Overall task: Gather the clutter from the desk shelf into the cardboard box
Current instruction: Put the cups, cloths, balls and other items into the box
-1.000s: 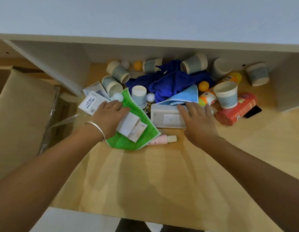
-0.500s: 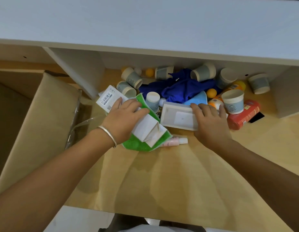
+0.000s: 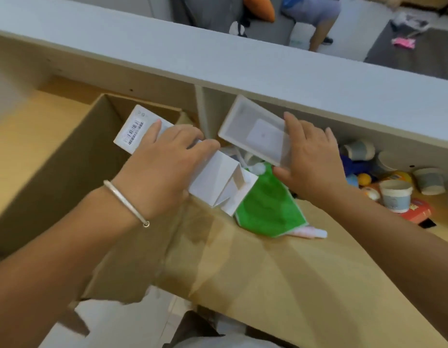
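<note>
My left hand [image 3: 162, 167] grips a white barcode box [image 3: 135, 129] together with an opened white carton [image 3: 223, 187], held over the right edge of the open cardboard box [image 3: 67, 156]. My right hand [image 3: 310, 159] holds a shallow white tray [image 3: 255, 129], tilted and raised in front of the shelf divider. A green cloth [image 3: 268, 207] lies on the wooden desk [image 3: 268, 285] under both hands, with a pink tube [image 3: 313, 232] poking out from beneath it.
Several paper cups [image 3: 396, 197], orange balls [image 3: 363, 178], a blue cloth [image 3: 353, 167] and a red pack [image 3: 416, 209] remain in the shelf bay at right. The grey shelf top [image 3: 243, 64] overhangs. A person sits beyond it.
Both hands have lifted their items off the desk and swung left toward the cardboard box. The tray now tilts in the air; the view has turned left.
</note>
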Demonstrator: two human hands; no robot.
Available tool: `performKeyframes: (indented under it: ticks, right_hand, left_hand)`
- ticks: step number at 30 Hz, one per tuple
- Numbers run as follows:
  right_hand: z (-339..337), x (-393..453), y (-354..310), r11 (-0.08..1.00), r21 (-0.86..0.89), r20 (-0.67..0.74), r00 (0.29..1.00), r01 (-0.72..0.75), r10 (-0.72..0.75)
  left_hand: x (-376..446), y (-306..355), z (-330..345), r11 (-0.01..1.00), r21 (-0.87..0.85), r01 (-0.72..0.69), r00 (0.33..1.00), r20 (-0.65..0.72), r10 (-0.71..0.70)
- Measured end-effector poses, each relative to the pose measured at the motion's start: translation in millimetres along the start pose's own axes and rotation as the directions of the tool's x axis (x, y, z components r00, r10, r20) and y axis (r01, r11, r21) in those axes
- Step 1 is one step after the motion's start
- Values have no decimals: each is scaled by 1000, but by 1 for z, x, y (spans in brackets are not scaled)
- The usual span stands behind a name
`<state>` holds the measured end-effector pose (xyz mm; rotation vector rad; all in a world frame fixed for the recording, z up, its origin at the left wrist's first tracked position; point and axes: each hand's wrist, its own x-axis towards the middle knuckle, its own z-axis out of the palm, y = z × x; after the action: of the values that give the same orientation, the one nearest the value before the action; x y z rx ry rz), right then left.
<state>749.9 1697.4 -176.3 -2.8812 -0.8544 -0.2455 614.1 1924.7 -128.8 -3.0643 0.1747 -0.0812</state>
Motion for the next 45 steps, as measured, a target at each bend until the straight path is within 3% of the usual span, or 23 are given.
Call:
performKeyframes:
  ticks: [6, 11, 18, 26, 35, 45]
  right_hand:
    - [-18, 44, -108, 977, 36, -32, 977, 212, -211]
    - [-19, 69, -185, 927, 42, -69, 926, 374, -371]
    - [-4, 73, -211, 917, 73, -69, 919, 392, -387]
    - [14, 51, -151, 961, 60, -2, 962, 271, -271]
    - [41, -17, -12, 1000, 8, 86, 996, 23, -24]
    - [84, -122, 136, 948, -52, 187, 929, -314, 318]
  left_hand:
    - [-73, -61, -11, 978, -37, 207, 977, 56, -205]
    - [-115, -92, -5, 951, -54, 305, 943, 158, -294]
    - [-124, -105, 10, 948, -56, 312, 938, 173, -299]
    - [-84, -81, 31, 962, -135, 238, 967, 129, -221]
    - [-5, 16, 70, 960, -269, 74, 996, 64, -59]
    - [68, 154, 151, 949, -306, -72, 987, 114, 111]
